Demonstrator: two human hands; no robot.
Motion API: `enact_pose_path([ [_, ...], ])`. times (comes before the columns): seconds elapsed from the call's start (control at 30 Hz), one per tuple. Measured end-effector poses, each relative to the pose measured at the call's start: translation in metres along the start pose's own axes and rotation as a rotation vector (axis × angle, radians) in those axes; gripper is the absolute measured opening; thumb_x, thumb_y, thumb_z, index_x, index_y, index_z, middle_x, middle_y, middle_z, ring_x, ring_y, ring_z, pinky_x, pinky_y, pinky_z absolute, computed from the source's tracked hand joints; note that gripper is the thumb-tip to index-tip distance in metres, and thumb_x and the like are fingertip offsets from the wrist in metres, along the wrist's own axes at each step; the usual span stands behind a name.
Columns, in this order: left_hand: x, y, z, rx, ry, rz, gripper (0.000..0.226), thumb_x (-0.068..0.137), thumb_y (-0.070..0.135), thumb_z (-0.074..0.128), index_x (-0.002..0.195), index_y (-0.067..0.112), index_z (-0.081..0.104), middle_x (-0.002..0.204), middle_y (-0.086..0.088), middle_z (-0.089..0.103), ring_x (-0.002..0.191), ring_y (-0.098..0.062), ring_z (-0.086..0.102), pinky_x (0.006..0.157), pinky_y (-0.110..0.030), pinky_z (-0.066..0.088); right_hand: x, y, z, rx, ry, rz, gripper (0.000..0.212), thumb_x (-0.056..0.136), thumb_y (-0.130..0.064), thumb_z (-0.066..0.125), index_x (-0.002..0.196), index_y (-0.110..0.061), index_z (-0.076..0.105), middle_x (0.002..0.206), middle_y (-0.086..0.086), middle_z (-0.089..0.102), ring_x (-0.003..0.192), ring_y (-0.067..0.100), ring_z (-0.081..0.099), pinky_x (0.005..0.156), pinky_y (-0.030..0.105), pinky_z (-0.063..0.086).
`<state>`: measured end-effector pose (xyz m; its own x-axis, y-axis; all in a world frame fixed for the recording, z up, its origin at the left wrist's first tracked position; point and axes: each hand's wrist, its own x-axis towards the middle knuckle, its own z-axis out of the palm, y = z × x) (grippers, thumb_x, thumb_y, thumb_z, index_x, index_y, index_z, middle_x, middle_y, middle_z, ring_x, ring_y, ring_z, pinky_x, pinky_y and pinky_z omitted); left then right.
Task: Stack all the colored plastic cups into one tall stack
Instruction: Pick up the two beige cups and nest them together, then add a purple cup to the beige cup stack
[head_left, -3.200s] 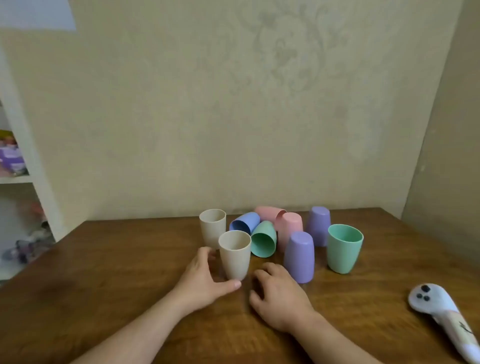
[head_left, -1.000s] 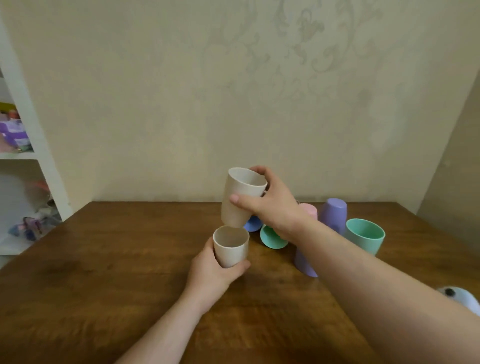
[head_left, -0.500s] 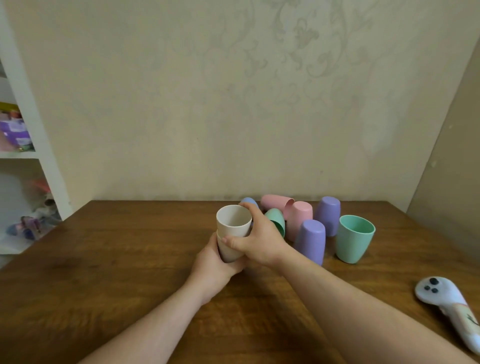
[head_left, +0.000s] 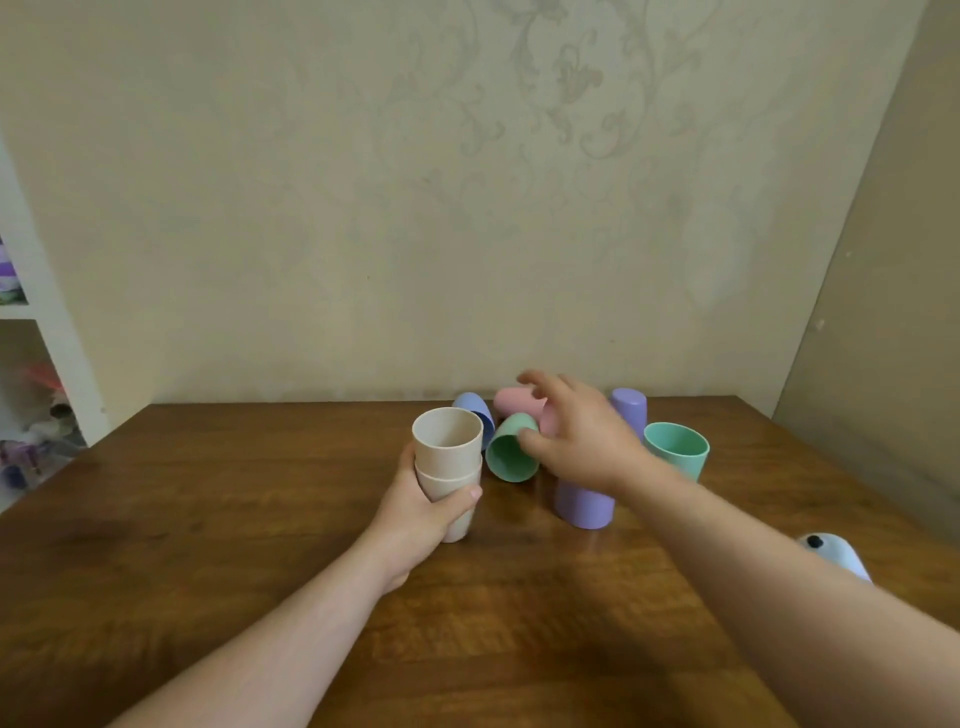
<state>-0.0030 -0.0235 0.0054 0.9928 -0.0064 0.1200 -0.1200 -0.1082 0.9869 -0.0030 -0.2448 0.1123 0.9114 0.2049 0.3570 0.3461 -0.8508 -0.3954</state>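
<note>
Second beige plastic cup now nested in the first (head_left: 448, 457), left hand (head_left: 421, 512) gripping the pair; right hand (head_left: 582, 441), released and spread, reaches toward the tipped mint-green plastic cup (head_left: 510, 456), likely next.

Two nested beige cups (head_left: 447, 457) stand on a dark brown, wood-grained table (head_left: 208, 519). Behind lie a mint-green cup (head_left: 511, 453), a blue cup (head_left: 471, 408), a pink cup (head_left: 511, 404), two lilac cups (head_left: 583, 503) and an upright teal-green cup (head_left: 678, 449). The wall (head_left: 363, 208) is cream with a faint grey floral scroll pattern.

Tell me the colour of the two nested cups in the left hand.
Beige; the two nested plastic cups, gripped by the left hand, show best in the head view.
</note>
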Motion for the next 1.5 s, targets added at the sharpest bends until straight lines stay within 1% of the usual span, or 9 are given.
enact_pose_path([
  [0.17,-0.001,-0.002,0.012,0.007,0.004,0.000,0.088,0.085,0.022,0.094,0.154,0.038,0.040,0.135,0.011,0.065,0.126,-0.013,0.064,0.110,-0.045,0.054,-0.020,0.048,-0.014,-0.677,-0.463,0.010,0.086,0.090,-0.008,0.069,0.160,-0.045,0.034,0.165,0.007,0.027,0.134,0.041,0.046,0.105,0.053,0.051],
  [0.33,0.000,-0.004,0.015,0.015,0.005,0.010,0.090,0.086,0.023,0.094,0.155,0.036,0.038,0.135,0.011,0.065,0.127,-0.014,0.063,0.110,-0.044,0.053,-0.028,0.058,0.005,-0.815,-0.305,-0.158,0.083,0.090,-0.005,0.074,0.159,-0.036,0.038,0.158,0.014,0.033,0.123,0.039,0.055,0.100,0.047,0.047],
  [0.7,-0.002,-0.001,0.014,0.012,-0.006,0.018,0.083,0.088,0.019,0.092,0.150,0.036,0.039,0.133,0.012,0.063,0.122,-0.008,0.062,0.100,-0.036,0.051,-0.023,0.070,0.005,-0.689,-0.248,-0.156,0.074,0.087,0.002,0.074,0.147,-0.031,0.044,0.153,0.005,0.039,0.111,0.035,0.058,0.077,0.047,0.054],
  [0.8,0.000,-0.003,0.013,0.018,-0.005,0.013,0.086,0.087,0.021,0.093,0.152,0.036,0.039,0.135,0.011,0.064,0.123,-0.010,0.063,0.103,-0.038,0.051,-0.026,0.063,0.004,-0.545,-0.159,-0.098,0.055,0.084,-0.024,0.082,0.128,-0.025,0.049,0.133,0.000,0.054,0.112,0.030,0.056,0.076,0.043,0.048],
  [0.93,0.001,-0.004,0.014,0.023,0.005,0.016,0.088,0.085,0.022,0.094,0.153,0.035,0.041,0.137,0.008,0.066,0.128,-0.016,0.064,0.109,-0.045,0.054,-0.039,0.052,0.024,-0.181,-0.153,0.153,0.071,0.070,-0.058,0.088,0.118,-0.028,0.046,0.107,-0.005,0.053,0.108,0.024,0.048,0.086,0.044,0.050],
  [1.1,0.000,0.002,0.011,0.029,0.014,0.000,0.084,0.080,0.019,0.098,0.144,0.038,0.048,0.132,0.011,0.070,0.123,-0.013,0.067,0.102,-0.040,0.055,-0.050,0.048,0.049,-0.193,-0.288,0.190,0.093,0.081,-0.054,0.077,0.159,-0.043,0.028,0.154,-0.003,0.050,0.134,0.031,0.045,0.107,0.052,0.047],
  [1.23,0.004,0.018,0.007,0.021,-0.010,0.015,0.085,0.074,0.015,0.102,0.140,0.037,0.052,0.127,0.013,0.072,0.118,-0.009,0.069,0.092,-0.031,0.056,-0.051,0.041,0.060,-0.166,-0.240,0.207,0.090,0.081,-0.065,0.074,0.157,-0.042,0.032,0.153,-0.003,0.051,0.135,0.030,0.046,0.107,0.052,0.046],
  [1.33,0.011,0.026,0.004,-0.012,0.016,0.035,0.077,0.072,0.021,0.103,0.132,0.042,0.061,0.129,0.012,0.075,0.121,-0.011,0.070,0.098,-0.036,0.058,-0.052,0.041,0.066,-0.061,-0.179,0.246,0.085,0.077,-0.069,0.075,0.151,-0.041,0.042,0.145,-0.007,0.055,0.127,0.024,0.049,0.105,0.049,0.049],
  [1.5,0.012,0.023,0.011,-0.008,0.044,0.077,0.063,0.079,0.018,0.099,0.125,0.038,0.060,0.125,0.010,0.075,0.118,-0.014,0.072,0.093,-0.034,0.057,-0.059,0.040,0.075,0.641,0.072,0.407,0.071,0.076,-0.041,0.091,0.133,-0.040,0.050,0.127,-0.009,0.064,0.112,0.014,0.064,0.096,0.042,0.060],
])
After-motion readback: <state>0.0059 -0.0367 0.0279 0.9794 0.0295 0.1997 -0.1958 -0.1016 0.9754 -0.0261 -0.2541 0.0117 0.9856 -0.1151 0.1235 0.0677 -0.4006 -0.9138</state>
